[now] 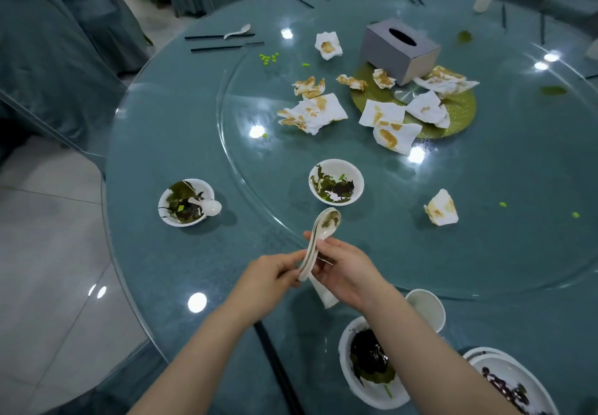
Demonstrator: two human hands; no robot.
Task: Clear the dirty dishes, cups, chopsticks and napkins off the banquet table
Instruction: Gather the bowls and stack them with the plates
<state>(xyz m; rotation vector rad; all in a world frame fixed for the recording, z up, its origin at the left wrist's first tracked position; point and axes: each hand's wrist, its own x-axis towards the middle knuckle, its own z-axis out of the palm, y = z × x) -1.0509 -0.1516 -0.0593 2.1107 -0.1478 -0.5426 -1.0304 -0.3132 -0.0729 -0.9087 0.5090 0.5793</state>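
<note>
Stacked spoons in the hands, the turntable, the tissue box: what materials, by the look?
Stacked spoons: glossy white, thick-walled, so likely glazed ceramic; melamine can't be excluded. Both the left hand and right hand grip them.
Turntable: clear glass, going by its see-through rim and sharp lamp reflections.
Tissue box: matte grey with crisp edges, perhaps faux leather or plastic; unclear.

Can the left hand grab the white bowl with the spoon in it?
Probably not yet: the left hand is pinching stacked white spoons. The white bowl with a spoon sits unblocked to its left.
</note>
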